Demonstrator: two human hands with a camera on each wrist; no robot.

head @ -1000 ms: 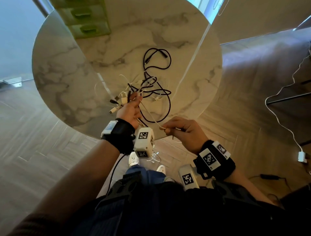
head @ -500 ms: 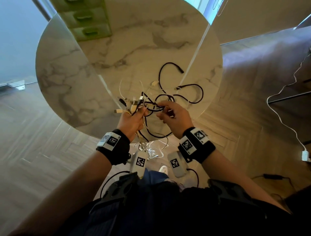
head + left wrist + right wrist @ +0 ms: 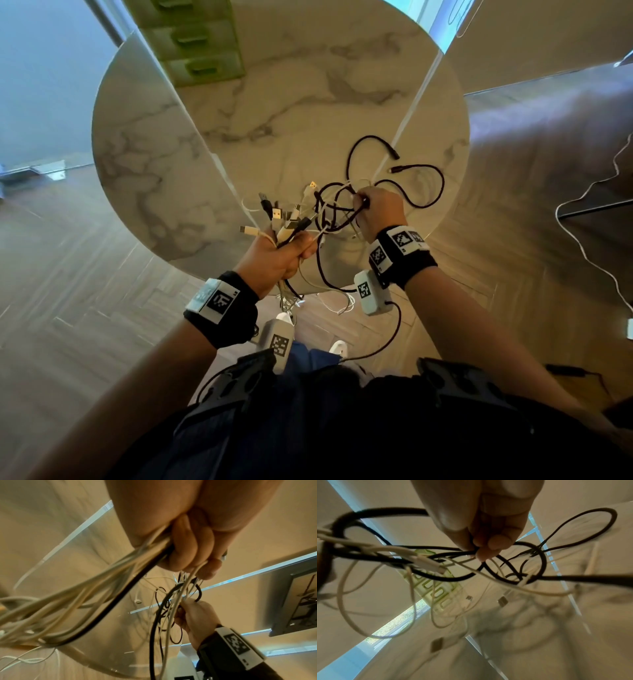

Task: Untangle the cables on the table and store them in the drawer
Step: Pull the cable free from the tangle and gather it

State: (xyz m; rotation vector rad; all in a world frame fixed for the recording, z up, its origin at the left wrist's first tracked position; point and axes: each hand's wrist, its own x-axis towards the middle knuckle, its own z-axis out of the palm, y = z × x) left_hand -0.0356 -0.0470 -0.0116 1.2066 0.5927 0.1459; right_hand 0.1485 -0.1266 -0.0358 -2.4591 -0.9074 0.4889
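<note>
Now over table [image 3: 191, 144] edge | left hand [image 3: 274, 258] fisted round cables [image 3: 289, 222] (plugs fanning upward) | right hand [image 3: 378, 214] pinching black cable [image 3: 424, 192], tangle strung between | drawers [image 3: 195, 44] shut, far side.

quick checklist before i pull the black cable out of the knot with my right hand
1. Left hand has a firm grip on the bundle of cable ends: ok, fingers are curled round it.
2. Right hand holds only the black cable: cannot tell; in the right wrist view white strands run right by the fingertips.
3. Black cable free of the white cables: not ok, they cross in several loops.
4. Black cable's far plug lies loose on the table: ok.
5. Slack hanging below the table edge clear of snags: cannot tell.
6. Drawer unit open for storing: not ok, all visible drawers look shut.
</note>
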